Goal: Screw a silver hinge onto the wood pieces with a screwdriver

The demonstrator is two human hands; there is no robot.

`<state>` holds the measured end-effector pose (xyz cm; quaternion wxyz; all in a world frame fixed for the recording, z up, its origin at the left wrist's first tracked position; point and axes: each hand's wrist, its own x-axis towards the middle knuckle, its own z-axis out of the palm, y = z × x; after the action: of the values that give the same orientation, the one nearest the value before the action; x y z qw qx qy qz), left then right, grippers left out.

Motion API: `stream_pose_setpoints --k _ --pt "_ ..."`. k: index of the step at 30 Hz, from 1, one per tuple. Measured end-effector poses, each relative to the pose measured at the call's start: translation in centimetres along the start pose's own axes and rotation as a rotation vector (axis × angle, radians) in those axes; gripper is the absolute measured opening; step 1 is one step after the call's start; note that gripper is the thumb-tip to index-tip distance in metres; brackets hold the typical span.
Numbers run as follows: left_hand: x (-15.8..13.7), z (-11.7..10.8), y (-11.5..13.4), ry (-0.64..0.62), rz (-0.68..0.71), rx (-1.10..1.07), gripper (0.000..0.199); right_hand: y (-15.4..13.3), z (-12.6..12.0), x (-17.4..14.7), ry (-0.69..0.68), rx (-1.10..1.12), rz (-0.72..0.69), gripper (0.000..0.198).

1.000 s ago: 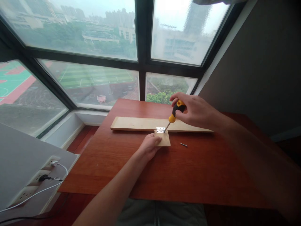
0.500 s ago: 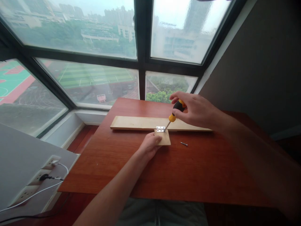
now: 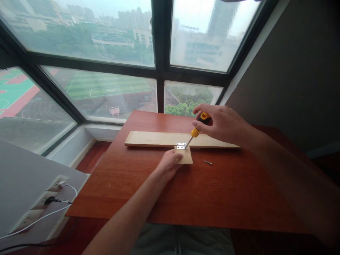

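Note:
My right hand [image 3: 220,122] is closed around the black and yellow handle of a screwdriver [image 3: 195,132], which tilts down to the left. Its tip meets the right end of a small metal hinge [image 3: 181,145]. One leaf of the hinge lies on a long pale board [image 3: 151,138], the other on a small square wooden piece [image 3: 187,156]. My left hand [image 3: 170,163] grips that small piece at its left side, thumb on top and fingers hidden beneath. A loose screw [image 3: 207,162] lies on the table to the right of the small piece.
The reddish-brown table [image 3: 127,191] carries all of this. Windows [image 3: 106,85] stand behind it. At the lower left, wall sockets [image 3: 44,200] hold plugs with white and black cables. A grey wall [image 3: 292,81] rises on the right.
The screwdriver handle has turned, and my right hand's fingers have shifted slightly around it. My left hand, the hinge and the boards look unmoved.

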<state>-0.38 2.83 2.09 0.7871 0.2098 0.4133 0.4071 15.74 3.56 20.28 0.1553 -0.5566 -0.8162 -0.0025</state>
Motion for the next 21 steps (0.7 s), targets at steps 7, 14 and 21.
stream_pose_setpoints --k 7,14,21 --pt "-0.15 0.14 0.12 0.013 -0.004 -0.002 0.027 -0.01 0.05 0.03 -0.016 0.052 -0.022 0.034" --pt "-0.13 0.04 0.08 0.002 -0.001 -0.002 0.026 -0.2 -0.05 0.13 -0.024 0.037 -0.006 0.03" --pt "-0.25 0.12 0.13 0.004 -0.007 -0.009 0.027 0.1 0.15 0.11 0.005 0.077 -0.054 0.033"
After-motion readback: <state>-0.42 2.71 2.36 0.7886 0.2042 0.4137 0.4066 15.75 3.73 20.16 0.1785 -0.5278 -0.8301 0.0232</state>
